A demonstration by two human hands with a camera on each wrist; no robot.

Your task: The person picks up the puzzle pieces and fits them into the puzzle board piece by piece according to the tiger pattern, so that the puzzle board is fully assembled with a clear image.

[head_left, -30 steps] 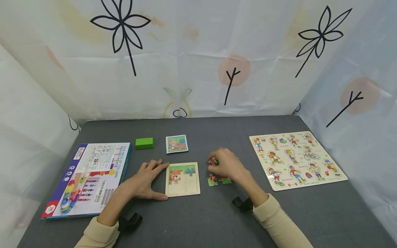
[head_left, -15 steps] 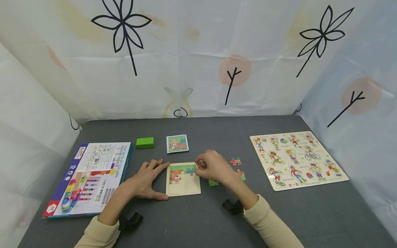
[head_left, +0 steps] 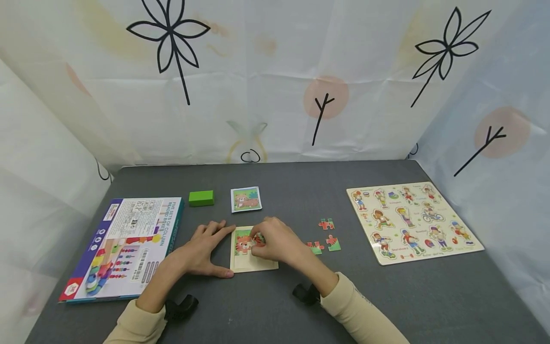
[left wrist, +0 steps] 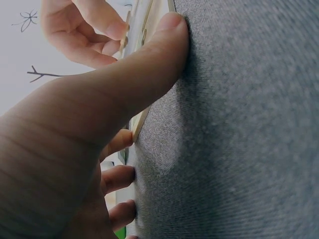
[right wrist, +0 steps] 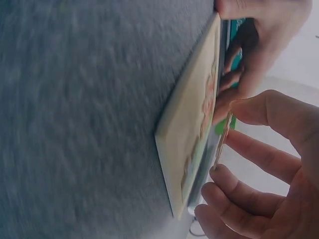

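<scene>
In the head view, a small wooden puzzle tray (head_left: pixel 246 265) lies in the middle of the table, with bear-picture pieces (head_left: pixel 242 245) fitted along its upper left. My left hand (head_left: pixel 199 253) rests spread at its left side, index finger and thumb at the two left corners. My right hand (head_left: pixel 281 242) pinches a jigsaw piece (head_left: pixel 258 239) over the tray's upper right part. The right wrist view shows that jigsaw piece (right wrist: pixel 223 143) edge-on between thumb and fingers, above the tray (right wrist: pixel 187 107). Its printed face is mostly hidden by the fingers.
Three loose jigsaw pieces (head_left: pixel 333 242) lie right of the tray. Behind it are a picture card (head_left: pixel 246 199) and a green block (head_left: pixel 201 198). A large box (head_left: pixel 129 248) lies at the left, a board of figures (head_left: pixel 412 222) at the right. Printed cloth (head_left: pixel 275 62) hangs behind.
My right hand has carried the pinched jigsaw piece leftward from the loose pieces to over the tray, uncovering the loose pieces at right. My left hand stays at the tray's edge.
</scene>
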